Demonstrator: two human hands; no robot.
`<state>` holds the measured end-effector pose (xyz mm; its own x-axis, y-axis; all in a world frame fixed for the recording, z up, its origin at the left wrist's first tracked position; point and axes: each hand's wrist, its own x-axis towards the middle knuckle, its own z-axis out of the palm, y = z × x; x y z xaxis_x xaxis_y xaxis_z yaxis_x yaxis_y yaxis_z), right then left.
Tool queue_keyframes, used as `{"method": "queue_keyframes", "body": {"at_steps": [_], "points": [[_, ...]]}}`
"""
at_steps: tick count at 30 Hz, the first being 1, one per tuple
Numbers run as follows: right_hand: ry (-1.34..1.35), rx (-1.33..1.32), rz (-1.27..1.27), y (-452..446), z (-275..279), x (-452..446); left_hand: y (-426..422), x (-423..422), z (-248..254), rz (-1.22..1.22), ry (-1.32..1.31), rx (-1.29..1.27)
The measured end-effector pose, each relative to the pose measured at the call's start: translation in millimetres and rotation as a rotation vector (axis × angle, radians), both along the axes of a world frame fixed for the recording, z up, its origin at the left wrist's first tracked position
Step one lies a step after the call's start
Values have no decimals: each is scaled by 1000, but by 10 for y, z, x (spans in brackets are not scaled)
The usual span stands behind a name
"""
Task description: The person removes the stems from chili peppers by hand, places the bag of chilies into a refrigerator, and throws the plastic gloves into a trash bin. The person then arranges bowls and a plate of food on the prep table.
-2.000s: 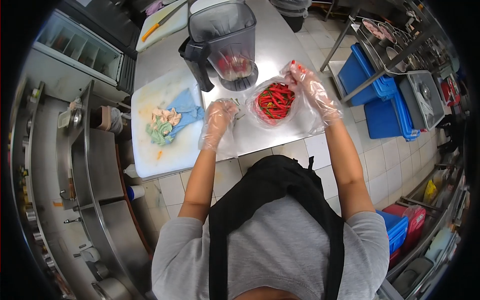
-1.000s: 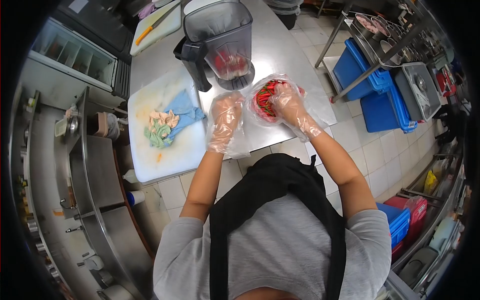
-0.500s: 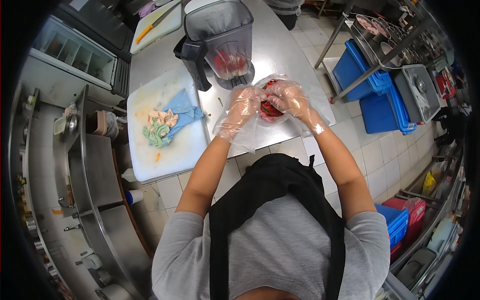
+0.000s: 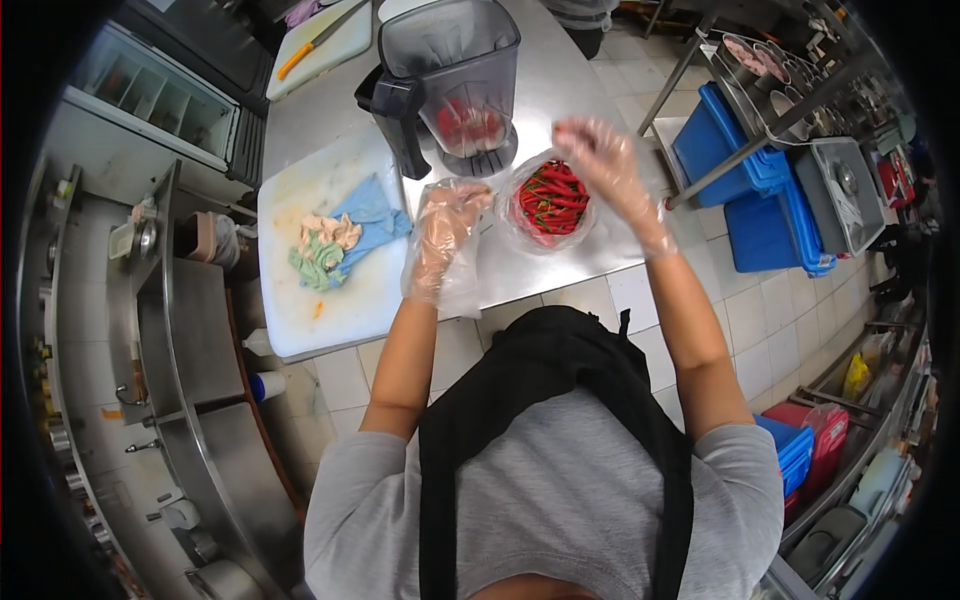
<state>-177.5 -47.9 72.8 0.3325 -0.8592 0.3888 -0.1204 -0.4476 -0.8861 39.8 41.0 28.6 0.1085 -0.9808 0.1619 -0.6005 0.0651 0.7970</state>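
My left hand, in a loose clear plastic glove, is closed with its fingertips pinched together, just left of a bag of chilies. What it pinches, if anything, is too small to make out. My right hand, gloved likewise, is raised beyond the bag's right side. Its fingers are closed, and a small bit of red chili pepper appears at the tips. Between the hands sits an open clear plastic bag full of red chili peppers. Behind it stands a blender jar with red pieces at its bottom.
A white cutting board with crumpled blue, green and peach cloths lies left on the steel table. Further back, a knife rests on another board. Blue bins and a rack stand to the right.
My hands were together over the bag and have parted. The left has moved left; the right has lifted up and away to the right, uncovering the red chili peppers.
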Motion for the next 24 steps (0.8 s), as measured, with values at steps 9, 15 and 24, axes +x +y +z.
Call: {"method": "queue_keyframes", "body": {"at_steps": [9, 15, 24], "points": [[2, -972, 49, -630, 1164, 559, 99, 107, -463, 66, -363, -293], [460, -789, -75, -225, -20, 21, 154, 237, -436, 227, -347, -268], [754, -425, -69, 48, -822, -363, -207, -229, -204, -198, -357, -603]]}}
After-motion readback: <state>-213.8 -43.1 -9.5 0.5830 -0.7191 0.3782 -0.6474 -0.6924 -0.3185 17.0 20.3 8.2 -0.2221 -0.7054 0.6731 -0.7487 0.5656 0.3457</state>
